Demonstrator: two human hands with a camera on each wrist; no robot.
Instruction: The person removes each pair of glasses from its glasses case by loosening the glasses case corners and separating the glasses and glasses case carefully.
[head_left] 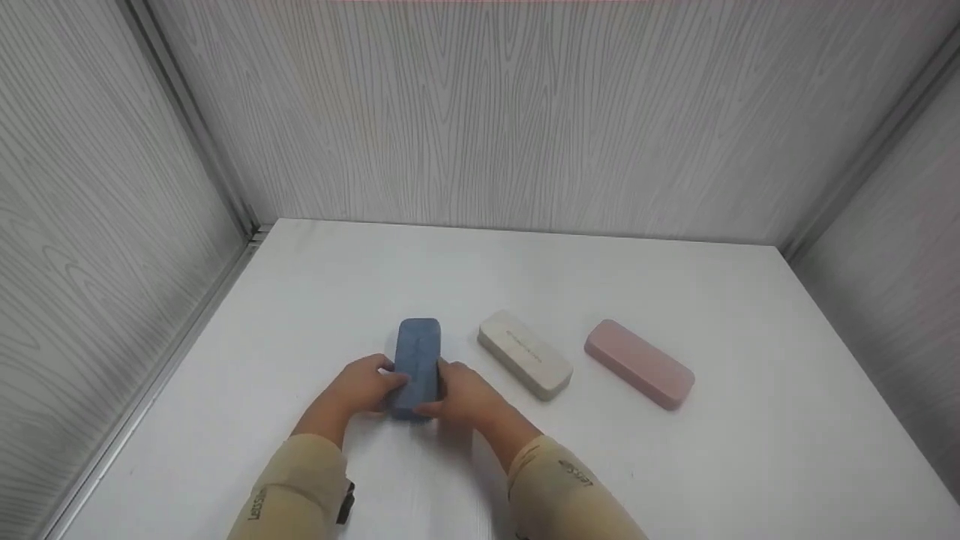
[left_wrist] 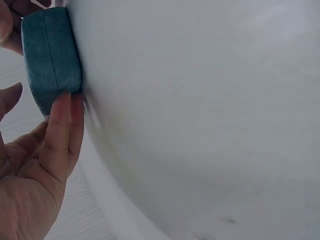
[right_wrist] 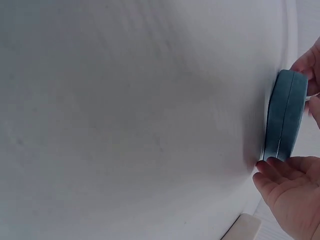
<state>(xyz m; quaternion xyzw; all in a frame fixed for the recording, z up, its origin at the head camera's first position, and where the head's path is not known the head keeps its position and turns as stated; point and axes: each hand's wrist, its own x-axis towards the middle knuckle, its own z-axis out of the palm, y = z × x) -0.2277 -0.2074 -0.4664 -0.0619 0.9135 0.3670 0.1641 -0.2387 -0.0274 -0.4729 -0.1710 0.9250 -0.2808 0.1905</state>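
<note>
A blue glasses case (head_left: 417, 360) lies lengthwise on the white table, with a hand at each long side. My left hand (head_left: 364, 385) holds its left side, fingertips against the case's side and the thumb over the lid. On the other side, my right hand (head_left: 466, 394) holds the right edge, its thumb reaching over the near right corner. The left wrist view shows the case's (left_wrist: 52, 55) side seam closed, with the left fingers nearly straight against it. In the right wrist view, the right fingertips meet the case (right_wrist: 286, 115) low, near the tabletop.
A cream glasses case (head_left: 525, 355) with lettering on its lid lies slanted just right of my right hand. Farther right lies a pink glasses case (head_left: 639, 364), also slanted. Grey wood-grain panels (head_left: 510, 112) enclose the white table (head_left: 720, 465) at the back and sides.
</note>
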